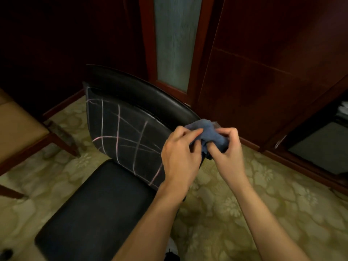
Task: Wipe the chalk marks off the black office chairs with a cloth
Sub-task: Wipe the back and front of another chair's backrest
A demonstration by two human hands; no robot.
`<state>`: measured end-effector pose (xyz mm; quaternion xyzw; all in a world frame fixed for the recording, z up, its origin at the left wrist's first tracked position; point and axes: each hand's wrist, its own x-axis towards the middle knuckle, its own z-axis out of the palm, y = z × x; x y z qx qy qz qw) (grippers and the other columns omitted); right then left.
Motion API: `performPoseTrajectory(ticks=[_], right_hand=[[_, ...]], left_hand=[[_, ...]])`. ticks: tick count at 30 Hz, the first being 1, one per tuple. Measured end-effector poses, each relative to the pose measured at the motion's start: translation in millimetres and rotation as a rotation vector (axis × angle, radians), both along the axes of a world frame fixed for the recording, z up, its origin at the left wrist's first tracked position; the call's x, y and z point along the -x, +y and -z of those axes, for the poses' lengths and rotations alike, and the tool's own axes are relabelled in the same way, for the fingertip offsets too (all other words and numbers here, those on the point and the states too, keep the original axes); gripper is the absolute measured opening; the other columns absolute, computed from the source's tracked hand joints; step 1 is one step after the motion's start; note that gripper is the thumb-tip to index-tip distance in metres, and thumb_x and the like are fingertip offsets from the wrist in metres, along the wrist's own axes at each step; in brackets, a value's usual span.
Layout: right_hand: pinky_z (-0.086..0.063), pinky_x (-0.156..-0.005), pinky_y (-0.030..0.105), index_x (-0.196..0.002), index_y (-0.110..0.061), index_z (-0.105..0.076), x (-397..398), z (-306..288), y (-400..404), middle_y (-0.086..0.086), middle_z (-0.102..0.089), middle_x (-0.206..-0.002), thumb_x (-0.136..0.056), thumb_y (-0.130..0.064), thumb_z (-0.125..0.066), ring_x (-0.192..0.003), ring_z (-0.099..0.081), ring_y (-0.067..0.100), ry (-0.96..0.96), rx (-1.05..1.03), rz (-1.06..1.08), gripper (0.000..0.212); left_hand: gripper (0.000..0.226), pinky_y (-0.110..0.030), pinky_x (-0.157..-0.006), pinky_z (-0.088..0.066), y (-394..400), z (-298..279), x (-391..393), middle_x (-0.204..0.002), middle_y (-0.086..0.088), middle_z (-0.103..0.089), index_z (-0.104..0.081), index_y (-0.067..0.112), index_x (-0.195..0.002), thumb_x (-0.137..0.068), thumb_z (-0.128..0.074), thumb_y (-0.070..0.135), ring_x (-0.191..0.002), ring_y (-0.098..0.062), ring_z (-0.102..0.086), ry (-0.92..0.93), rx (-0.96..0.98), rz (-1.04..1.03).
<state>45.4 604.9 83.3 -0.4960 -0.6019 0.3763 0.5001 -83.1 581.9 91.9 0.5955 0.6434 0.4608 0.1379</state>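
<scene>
Bunching the crumpled blue-grey cloth (209,135) between both hands, just off the right edge of the backrest. Left hand (180,153) has fingers curled, thumb & forefinger pinching a fold; right hand (227,149) is curled round the other end, thumb tucked into the fabric. Cloth isn't on the marks yet, looks like prep, refolding for a fresh face.

Progress: barely started, by my read. The black leather-look office chair w/ curved backrest (120,129) carries a full grid of pale pink-white chalk lines (118,129), crossing from top left down to the bottom edge by the left wrist. No wiped patch I can make out. Padded black seat (98,208) shows no chalk. Other chairs: none in view, can't judge.
</scene>
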Motion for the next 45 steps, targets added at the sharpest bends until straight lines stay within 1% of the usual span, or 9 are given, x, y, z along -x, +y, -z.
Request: performPoseTrajectory(ticks=[5, 11, 22, 26, 29, 33, 36, 41, 45], right_hand=[[-0.044, -0.083, 0.011, -0.109, -0.013, -0.053, -20.2, 6.7, -41.2, -0.011, -0.058, -0.104, -0.081, 0.015, -0.060, -0.097, -0.057, -0.005, 0.070, 0.023, 0.023, 0.041], [-0.051, -0.086, 0.026, -0.106, -0.019, -0.054, -24.2, 12.2, -94.0, -0.021, -0.059, -0.097, -0.074, -0.004, -0.057, -0.099, -0.059, 0.005, 0.184, 0.065, 0.116, 0.036], [-0.044, -0.081, 0.011, -0.099, -0.023, -0.054, -23.0, 23.5, -215.6, -0.013, -0.060, -0.099, -0.076, 0.006, -0.058, -0.094, -0.058, -0.003, 0.053, -0.009, 0.298, 0.037], [-0.044, -0.083, 0.019, -0.095, -0.033, -0.052, -11.0, 24.4, -247.8, 0.000, -0.059, -0.100, -0.077, -0.003, -0.062, -0.096, -0.057, 0.010, -0.137, -0.031, 0.375, 0.037], [-0.038, -0.083, 0.011, -0.098, -0.029, -0.054, -9.0, 28.3, -265.7, 0.000, -0.056, -0.101, -0.077, -0.001, -0.064, -0.097, -0.053, 0.002, -0.272, -0.067, 0.427, 0.036], [-0.043, -0.082, 0.013, -0.107, -0.028, -0.055, -1.2, 38.1, -279.6, -0.007, -0.061, -0.104, -0.083, 0.000, -0.062, -0.097, -0.059, 0.003, -0.196, -0.054, 0.417, 0.037], [-0.047, -0.075, 0.015, -0.108, -0.025, -0.058, 7.6, 58.6, -290.7, -0.010, -0.063, -0.101, -0.084, 0.005, -0.062, -0.090, -0.062, 0.003, -0.174, 0.013, 0.402, 0.039], [-0.046, -0.096, 0.019, -0.108, -0.017, -0.065, 14.5, 87.8, -299.1, -0.002, -0.058, -0.125, -0.081, 0.007, -0.065, -0.118, -0.056, 0.004, -0.300, 0.054, 0.337, 0.036], [-0.045, -0.097, 0.016, -0.112, -0.018, -0.067, 10.3, 71.9, -293.2, -0.004, -0.055, -0.128, -0.081, 0.003, -0.065, -0.120, -0.053, -0.001, -0.300, -0.009, 0.348, 0.037]], left_hand=[[0.030, -0.024, -0.077, -0.053, -45.0, 10.4, -11.3, -0.101, 0.007, -0.059, -0.073, 0.017, -0.116, -0.087, -0.067, 0.021, -0.089, -0.004, -0.061, 0.009, -0.041, 0.103], [0.034, -0.029, -0.078, -0.054, -88.0, 16.3, -21.5, -0.101, 0.006, -0.058, -0.072, 0.016, -0.117, -0.089, -0.056, 0.029, -0.092, -0.005, -0.061, -0.038, -0.055, 0.183], [0.028, -0.028, -0.076, -0.053, -189.1, 33.6, -15.2, -0.103, 0.008, -0.062, -0.071, 0.022, -0.119, -0.091, -0.066, 0.020, -0.088, -0.003, -0.058, 0.010, 0.050, 0.323], [0.030, -0.028, -0.074, -0.051, -215.7, 38.2, -12.1, -0.108, 0.006, -0.064, -0.071, 0.019, -0.119, -0.090, -0.065, 0.015, -0.090, -0.010, -0.063, 0.008, 0.034, 0.278], [0.031, -0.035, -0.071, -0.055, -229.9, 47.6, -15.6, -0.108, 0.005, -0.066, -0.072, 0.018, -0.119, -0.089, -0.061, 0.017, -0.087, -0.013, -0.065, 0.027, -0.004, 0.279], [0.033, -0.030, -0.072, -0.054, -234.8, 64.3, -15.6, -0.106, 0.006, -0.068, -0.074, 0.016, -0.115, -0.089, -0.054, 0.024, -0.087, -0.010, -0.066, 0.045, -0.081, 0.258], [0.031, -0.034, -0.071, -0.055, -244.6, 85.1, -13.2, -0.110, 0.006, -0.068, -0.074, 0.015, -0.116, -0.088, -0.059, 0.020, -0.088, -0.013, -0.067, 0.055, 0.023, 0.242], [0.032, -0.032, -0.073, -0.053, -266.2, 112.9, -5.9, -0.109, 0.003, -0.069, -0.073, 0.016, -0.113, -0.084, -0.060, 0.016, -0.089, -0.021, -0.070, 0.081, 0.233, 0.209], [0.031, -0.031, -0.075, -0.055, -260.8, 95.7, -10.8, -0.106, 0.004, -0.068, -0.073, 0.014, -0.113, -0.088, -0.056, 0.019, -0.091, -0.016, -0.068, -0.030, 0.161, 0.169]])
